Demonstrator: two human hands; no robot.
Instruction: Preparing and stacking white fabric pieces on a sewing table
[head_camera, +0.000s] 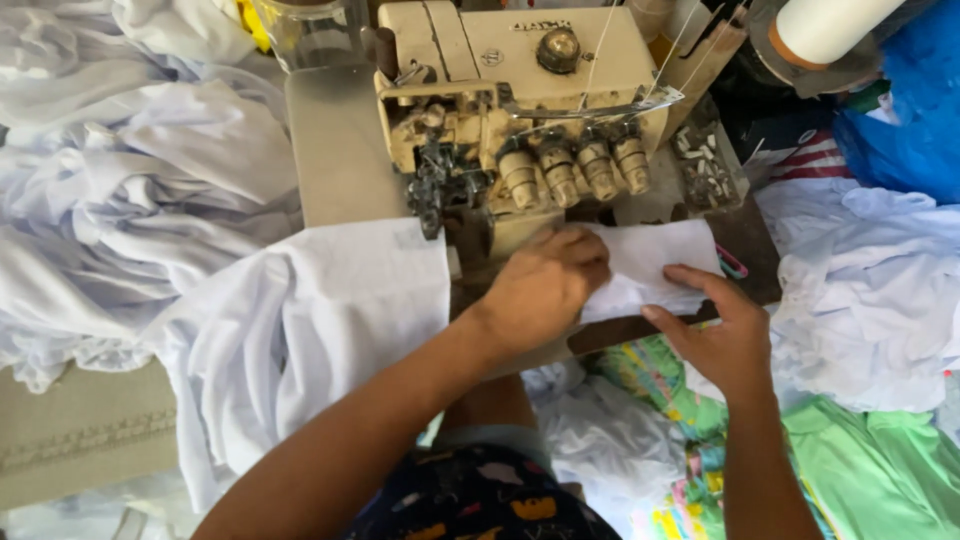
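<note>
Heaps of white cloth (130, 190) fill everything from your 8 to your 11 o'clock, piled loose against the left side of the machine table, where sewn fabric can slide off the bed without catching. At your 3 o'clock lies a second white pile (870, 290), within reach of your right arm. Below it, at 4 to 5 o'clock, green and patterned fabric (850, 460) sits low, out of the working line.

At 12 o'clock stands the cream overlock sewing machine (520, 110), its four tension dials facing you and its threads rising toward a large white thread cone (835, 25) at 1 o'clock. The cone is placed high so thread can feed down freely.

Across the bed runs the white garment piece (330, 310). Its bulk drapes off the left, at 9 o'clock, and its narrower end (650, 265) lies flat to the right of the presser foot, at about 1 o'clock from your wrists.

Your left hand (545, 290) lies palm-down on that cloth just below the machine head, fingers curled loosely and pressing rather than gripping, apparently to keep the layers flat near the needle. Your right hand (720, 335), at 2 o'clock, pinches the near edge of the narrow end between thumb and fingers, holding it taut and aligned.
</note>
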